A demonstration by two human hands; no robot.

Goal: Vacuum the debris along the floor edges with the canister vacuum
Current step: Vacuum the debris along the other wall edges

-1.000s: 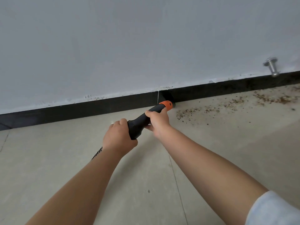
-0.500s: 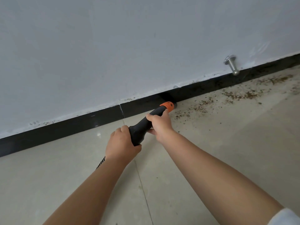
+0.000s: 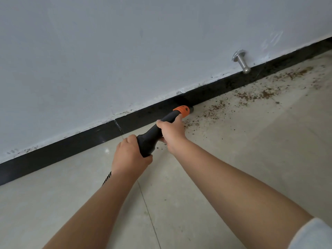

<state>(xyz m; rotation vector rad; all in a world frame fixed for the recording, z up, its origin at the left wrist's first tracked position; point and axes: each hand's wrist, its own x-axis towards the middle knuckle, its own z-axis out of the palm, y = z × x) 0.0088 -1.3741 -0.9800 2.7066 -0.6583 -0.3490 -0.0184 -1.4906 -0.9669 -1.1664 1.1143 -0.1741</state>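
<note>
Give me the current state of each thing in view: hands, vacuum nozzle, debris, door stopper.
Left hand: grips the rear of the nozzle handle.
Right hand: grips the handle further forward, behind the orange collar.
Vacuum nozzle: tip down at the black baseboard, at the near end of the debris.
Debris: still scattered along the floor edge beyond the nozzle.
Door stopper: fixed to the wall, untouched.

The vacuum nozzle [image 3: 191, 109] tip merges into the black baseboard [image 3: 59, 151], so its opening cannot be made out. Below the left hand [image 3: 129, 156], only a short stretch of ribbed hose [image 3: 107, 178] shows. The canister lies out of frame.
</note>
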